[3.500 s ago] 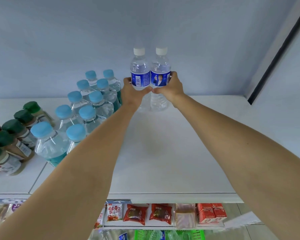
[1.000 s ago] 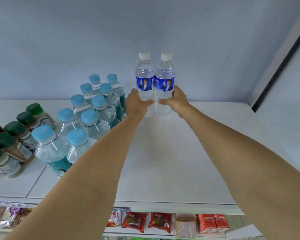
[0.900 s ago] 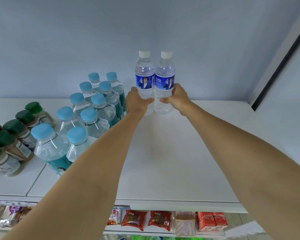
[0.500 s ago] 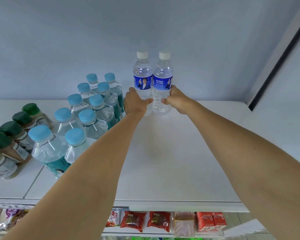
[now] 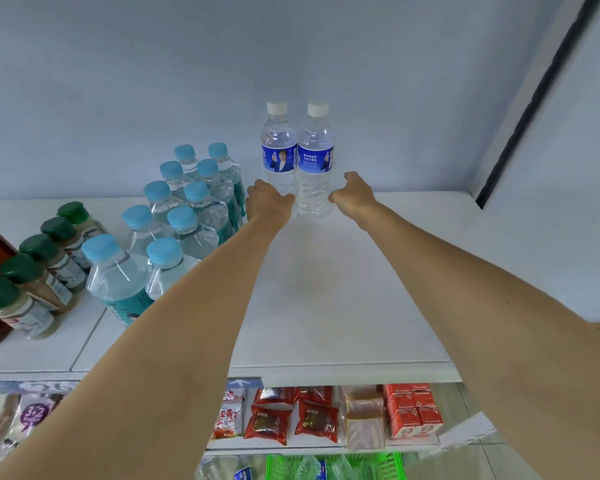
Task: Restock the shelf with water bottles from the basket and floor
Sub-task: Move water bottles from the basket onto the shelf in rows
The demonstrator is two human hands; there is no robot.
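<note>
Up on the white shelf (image 5: 326, 306), two white-capped water bottles stand upright and touching side by side, close to the back wall: the left bottle (image 5: 279, 150) and the right bottle (image 5: 316, 157), each with a blue label band. Both bare arms reach in from below. The left hand (image 5: 269, 200) is at the lower body of the left bottle, its fingers curled toward the clear plastic; they seem to wrap it, so this grip looks closed on that bottle. The right hand (image 5: 352, 195) sits just beside the lower body of the right bottle with its fingers curled; a thumb tip reaches the bottle's side, but whether this grip truly holds the bottle or only touches it I cannot tell from this angle. Just left of the pair, a double row of blue-capped bottles (image 5: 174, 237) with teal labels runs from the back of the shelf toward its front edge. Further left stands a row of green-capped bottles (image 5: 39, 268) holding a brownish drink. Beneath the shelf, a lower tier carries red snack packets (image 5: 291, 420), wrapped bread slices (image 5: 362, 417) and small red cartons (image 5: 413, 410). At the bottom edge of the view, a green basket (image 5: 388, 465) shows below that tier, with what appears to be clear plastic inside it.
</note>
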